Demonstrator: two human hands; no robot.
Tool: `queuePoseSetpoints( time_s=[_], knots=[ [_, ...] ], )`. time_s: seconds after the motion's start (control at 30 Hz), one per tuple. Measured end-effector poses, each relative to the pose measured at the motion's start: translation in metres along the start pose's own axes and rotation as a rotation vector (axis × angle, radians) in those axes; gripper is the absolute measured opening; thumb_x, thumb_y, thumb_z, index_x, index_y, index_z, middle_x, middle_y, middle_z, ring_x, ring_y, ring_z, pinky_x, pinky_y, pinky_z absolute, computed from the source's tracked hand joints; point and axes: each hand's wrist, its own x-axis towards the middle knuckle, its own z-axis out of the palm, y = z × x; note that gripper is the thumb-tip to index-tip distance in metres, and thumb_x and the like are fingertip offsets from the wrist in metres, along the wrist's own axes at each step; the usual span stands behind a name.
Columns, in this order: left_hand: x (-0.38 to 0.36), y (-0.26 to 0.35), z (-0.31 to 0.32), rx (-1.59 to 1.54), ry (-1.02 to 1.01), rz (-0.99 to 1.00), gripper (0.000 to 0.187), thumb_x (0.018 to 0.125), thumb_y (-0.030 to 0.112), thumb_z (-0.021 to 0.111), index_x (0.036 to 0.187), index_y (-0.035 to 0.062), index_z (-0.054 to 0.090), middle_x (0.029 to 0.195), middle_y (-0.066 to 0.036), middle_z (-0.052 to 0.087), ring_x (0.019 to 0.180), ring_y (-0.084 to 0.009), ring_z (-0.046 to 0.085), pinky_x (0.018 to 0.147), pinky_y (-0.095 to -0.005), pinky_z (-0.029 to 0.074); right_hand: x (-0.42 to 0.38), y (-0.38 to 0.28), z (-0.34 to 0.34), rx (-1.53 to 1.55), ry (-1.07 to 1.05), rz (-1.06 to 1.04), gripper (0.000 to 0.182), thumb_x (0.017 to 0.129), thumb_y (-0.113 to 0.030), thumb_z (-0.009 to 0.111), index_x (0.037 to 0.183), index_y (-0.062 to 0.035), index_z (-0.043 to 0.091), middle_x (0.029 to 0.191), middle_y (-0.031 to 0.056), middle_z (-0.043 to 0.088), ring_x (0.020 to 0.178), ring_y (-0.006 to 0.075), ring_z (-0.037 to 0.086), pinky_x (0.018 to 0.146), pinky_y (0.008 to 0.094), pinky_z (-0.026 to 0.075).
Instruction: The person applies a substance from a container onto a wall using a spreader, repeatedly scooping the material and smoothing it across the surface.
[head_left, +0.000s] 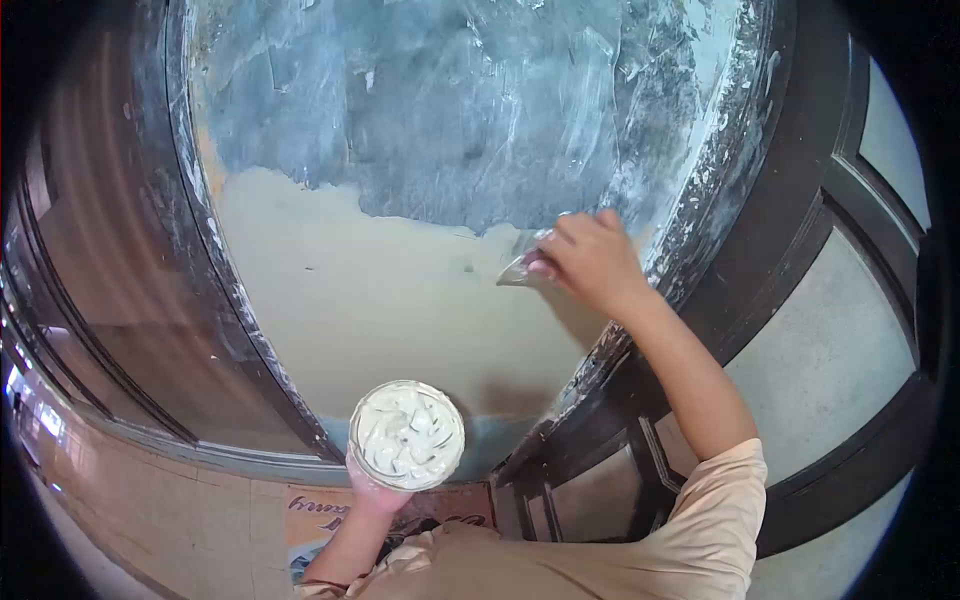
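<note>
My right hand [590, 258] is closed round a putty knife [518, 262], whose blade lies against the wall panel. Smooth cream-coloured filler [350, 290] covers the lower part of that panel, with a few small dark marks in it. Above its uneven edge the surface is rough, streaky blue-grey [430, 110]. Low in front of my body, my left hand [378, 488] holds a round tub [408, 436] of creamy white paste from below. The paste shows swirls and ridges.
Dark wooden framing with pale panels [820, 310] stands on the right. A brown door [110, 250] is on the left. White smears mark the frame edges beside the panel. Below are a tiled floor [210, 510] and a printed mat [310, 515].
</note>
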Motion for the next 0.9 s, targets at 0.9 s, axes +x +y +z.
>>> queuePoseSetpoints(
  time_s=[0.9],
  knots=[
    [-0.004, 0.051, 0.017, -0.063, 0.044, 0.136, 0.068, 0.094, 0.056, 0.041, 0.144, 0.0109, 0.041, 0.149, -0.014, 0.041, 0.135, -0.037, 0.039, 0.113, -0.0556, 0.029, 0.059, -0.025, -0.002, -0.194, 0.194, -0.005, 0.02, 0.082, -0.038, 0.064, 0.092, -0.0208, 0.062, 0.081, -0.0013, 0.056, 0.075, 0.0173, 0.058, 0.07, 0.0362, 0.036]
  ],
)
